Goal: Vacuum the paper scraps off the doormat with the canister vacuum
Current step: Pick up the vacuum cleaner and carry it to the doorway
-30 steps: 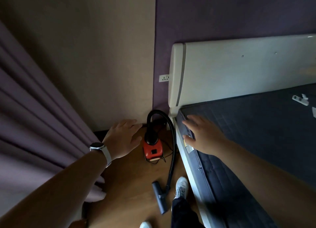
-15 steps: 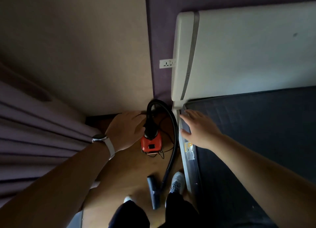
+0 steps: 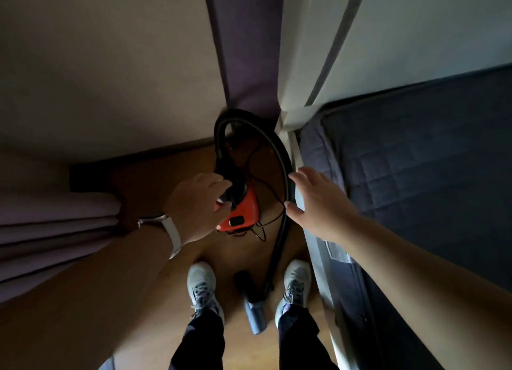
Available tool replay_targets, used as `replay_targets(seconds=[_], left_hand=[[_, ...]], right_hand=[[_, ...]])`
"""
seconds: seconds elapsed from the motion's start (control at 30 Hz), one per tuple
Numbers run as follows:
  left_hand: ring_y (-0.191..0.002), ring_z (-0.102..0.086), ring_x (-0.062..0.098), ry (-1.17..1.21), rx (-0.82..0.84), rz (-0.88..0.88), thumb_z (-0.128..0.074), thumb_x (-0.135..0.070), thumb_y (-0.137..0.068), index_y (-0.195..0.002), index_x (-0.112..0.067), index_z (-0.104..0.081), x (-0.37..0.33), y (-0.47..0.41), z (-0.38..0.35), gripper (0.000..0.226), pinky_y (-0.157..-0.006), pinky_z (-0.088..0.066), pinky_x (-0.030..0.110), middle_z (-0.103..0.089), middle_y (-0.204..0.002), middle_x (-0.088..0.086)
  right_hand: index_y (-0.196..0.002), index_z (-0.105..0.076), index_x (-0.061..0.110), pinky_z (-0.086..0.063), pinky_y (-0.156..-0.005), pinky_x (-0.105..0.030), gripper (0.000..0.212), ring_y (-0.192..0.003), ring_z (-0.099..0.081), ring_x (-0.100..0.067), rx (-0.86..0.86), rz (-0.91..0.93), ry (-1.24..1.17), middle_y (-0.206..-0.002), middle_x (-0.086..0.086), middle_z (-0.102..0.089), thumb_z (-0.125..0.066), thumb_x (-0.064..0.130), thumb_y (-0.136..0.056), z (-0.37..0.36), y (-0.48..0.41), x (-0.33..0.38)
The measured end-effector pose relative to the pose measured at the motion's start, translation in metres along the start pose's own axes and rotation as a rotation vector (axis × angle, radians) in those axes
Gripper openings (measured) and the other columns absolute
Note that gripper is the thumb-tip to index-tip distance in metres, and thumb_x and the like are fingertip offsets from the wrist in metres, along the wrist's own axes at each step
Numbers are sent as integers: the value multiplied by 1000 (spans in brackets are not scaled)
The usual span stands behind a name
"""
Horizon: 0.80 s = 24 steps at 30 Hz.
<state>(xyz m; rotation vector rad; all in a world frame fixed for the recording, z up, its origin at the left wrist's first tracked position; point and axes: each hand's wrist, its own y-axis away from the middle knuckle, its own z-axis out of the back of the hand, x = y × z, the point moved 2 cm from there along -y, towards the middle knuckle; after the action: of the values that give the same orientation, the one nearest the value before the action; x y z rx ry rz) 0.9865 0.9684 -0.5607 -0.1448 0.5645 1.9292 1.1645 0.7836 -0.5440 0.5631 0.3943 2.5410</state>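
Orange canister vacuum at 3 o'clock of our left hand, touching; fingers and thumb curled round its black top. Right hand open, fingers straight, hose just beside at its 9 o'clock; contact unclear. Left hand nearer canister, right nearer hose. Hose arches toward 12, then runs 12–6 down to nozzle between our shoes on wood floor. Bed at 3, curtain at 9. Doormat, paper scraps not visible; we judge this fetching step.
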Motion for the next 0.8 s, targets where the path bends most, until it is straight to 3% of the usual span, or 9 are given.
replay_targets(seconds=[0.17,0.43,0.5,0.57,0.67,0.8], left_hand=[[-113,-60,34,43,34,13,-48,-42,-84,-124,-7,-66,31,-45,-85,56,-91,-48,44,-64,-125,15],[-114,-60,34,-62,75,-12,-64,-33,-88,-122,-10,-67,69,-105,-183,41,-88,-50,43,-65,-125,13],[-113,-60,31,-85,70,-47,-61,-36,-89,-121,-14,-66,69,-120,-200,39,-87,-48,43,-64,-124,9],[-121,-54,26,-101,100,-88,-55,-37,-93,-128,-18,-61,62,-139,-218,41,-96,-43,42,-59,-132,5],[-131,-43,24,-115,147,-142,-49,-41,-96,-141,-21,-48,48,-178,-249,49,-105,-36,39,-47,-144,3],[-116,-55,27,-71,237,-83,-51,-41,-94,-138,-20,-49,47,-237,-290,49,-92,-48,37,-55,-132,5]], right_hand=[[-146,-38,9,-46,-94,-39,68,-124,-47,-30,-14,-103,-57,-143,-10,-41,-62,39,-90,-85,-51,-34],[-148,-34,2,-38,-109,-36,82,-131,-44,-31,-186,-258,-223,-144,-16,-41,-76,25,-81,-173,-128,-85],[-150,-31,2,-33,-112,-33,86,-135,-41,-29,-214,-317,-300,-148,-17,-39,-77,22,-80,-189,-144,-95],[-148,-35,0,-33,-114,-36,84,-136,-41,-31,-283,-340,-313,-147,-19,-42,-77,20,-78,-201,-157,-101],[-141,-44,-1,-37,-111,-40,74,-132,-46,-32,-420,-294,-303,-139,-19,-50,-75,18,-77,-212,-174,-100],[-126,-54,9,-51,-87,-31,48,-109,-60,-24,-486,-332,-471,-116,-9,-63,-72,18,-82,-215,-194,-93]])
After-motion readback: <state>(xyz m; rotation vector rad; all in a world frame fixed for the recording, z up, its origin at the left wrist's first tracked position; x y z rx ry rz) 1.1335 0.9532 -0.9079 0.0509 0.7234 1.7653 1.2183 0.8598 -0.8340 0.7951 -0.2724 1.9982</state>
